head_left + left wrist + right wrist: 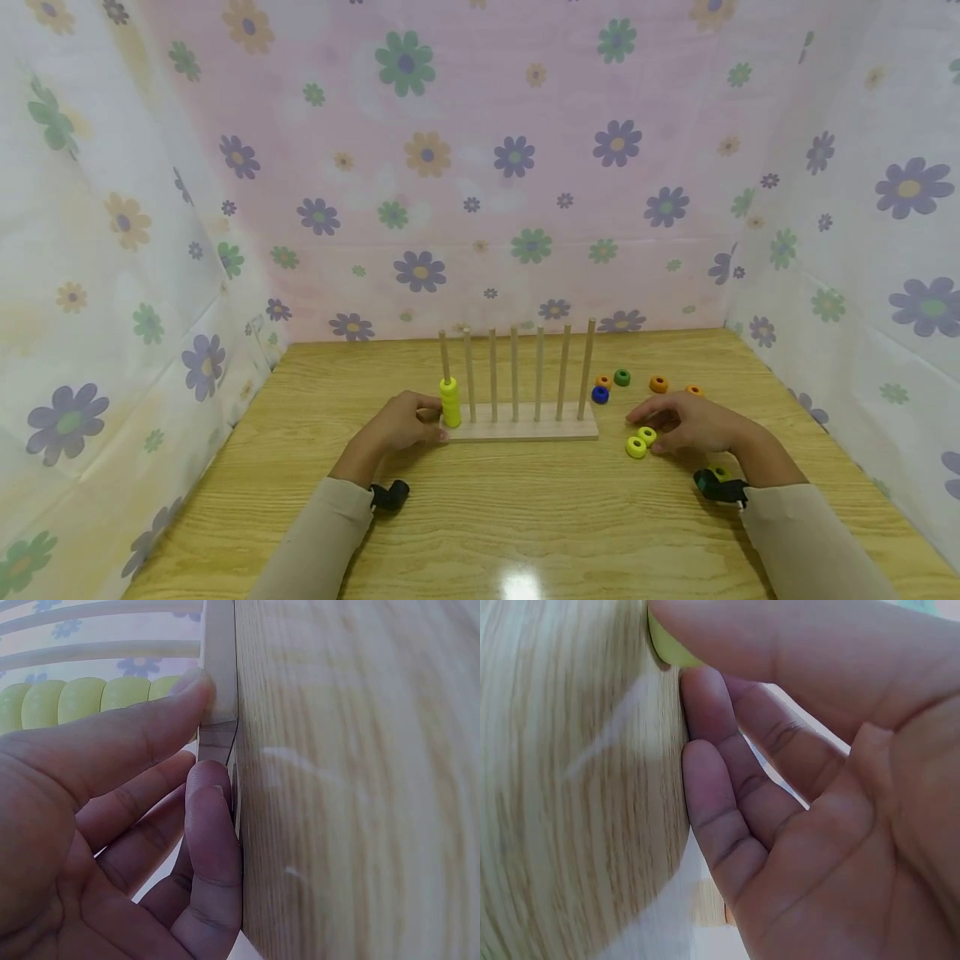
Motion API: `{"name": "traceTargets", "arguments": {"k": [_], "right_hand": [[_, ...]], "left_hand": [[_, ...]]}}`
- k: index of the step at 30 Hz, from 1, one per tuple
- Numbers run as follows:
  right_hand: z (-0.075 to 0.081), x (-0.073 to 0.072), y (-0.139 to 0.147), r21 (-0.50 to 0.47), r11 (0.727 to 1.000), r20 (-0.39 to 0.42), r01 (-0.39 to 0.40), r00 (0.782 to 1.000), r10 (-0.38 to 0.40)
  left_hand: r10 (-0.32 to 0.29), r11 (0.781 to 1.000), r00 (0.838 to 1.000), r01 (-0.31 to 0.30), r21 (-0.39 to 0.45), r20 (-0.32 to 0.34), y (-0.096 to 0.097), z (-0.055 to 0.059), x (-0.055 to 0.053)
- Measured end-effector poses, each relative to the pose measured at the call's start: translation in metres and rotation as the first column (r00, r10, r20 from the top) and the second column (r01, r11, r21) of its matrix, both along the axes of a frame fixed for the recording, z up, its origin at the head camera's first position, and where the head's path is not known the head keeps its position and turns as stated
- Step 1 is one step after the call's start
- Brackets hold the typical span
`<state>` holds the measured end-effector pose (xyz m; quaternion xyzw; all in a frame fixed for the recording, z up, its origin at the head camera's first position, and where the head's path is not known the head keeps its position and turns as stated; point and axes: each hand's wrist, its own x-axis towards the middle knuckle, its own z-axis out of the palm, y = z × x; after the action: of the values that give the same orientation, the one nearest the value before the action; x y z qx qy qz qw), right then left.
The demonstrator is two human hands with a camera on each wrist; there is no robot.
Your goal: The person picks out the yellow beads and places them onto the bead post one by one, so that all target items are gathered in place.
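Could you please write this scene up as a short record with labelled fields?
Rack: wooden peg rack with seven upright pegs, standing on the table
Filled peg: leftmost only, carrying stacked yellow rings
Bare pegs: six
Left hand: left hand holds the left end of the rack's base
Right hand: right hand beside two loose yellow rings; whether it grips one is unclear
Other loose rings: blue ring, green ring, three orange rings, another yellow ring near the right wrist
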<state>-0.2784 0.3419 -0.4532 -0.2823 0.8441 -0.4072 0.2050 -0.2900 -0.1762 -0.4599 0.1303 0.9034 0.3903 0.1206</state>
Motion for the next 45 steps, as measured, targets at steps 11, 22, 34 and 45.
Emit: {"name": "traceTargets", "arguments": {"k": [11,22,34,45], "right_hand": [[0.000,-0.004,0.004,-0.029,0.999,-0.014,-0.031,0.999,0.030],[0.003,-0.005,-0.001,0.006,0.996,-0.022,0.089,0.996,-0.089],[0.002,-0.004,-0.005,0.061,0.980,-0.124,0.187,0.976,-0.179],[0.007,-0.002,-0.014,0.062,0.958,-0.200,0.279,0.944,-0.261]], "left_hand": [[0.023,1.000,1.000,-0.022,-0.002,0.009,0.001,0.004,-0.002],[0.020,1.000,1.000,-0.020,-0.006,0.005,-0.001,0.004,-0.005],[-0.005,1.000,1.000,0.005,0.009,0.007,-0.002,0.001,-0.004],[0.001,1.000,1.000,-0.001,0.024,0.009,-0.001,-0.002,0.000]]}}
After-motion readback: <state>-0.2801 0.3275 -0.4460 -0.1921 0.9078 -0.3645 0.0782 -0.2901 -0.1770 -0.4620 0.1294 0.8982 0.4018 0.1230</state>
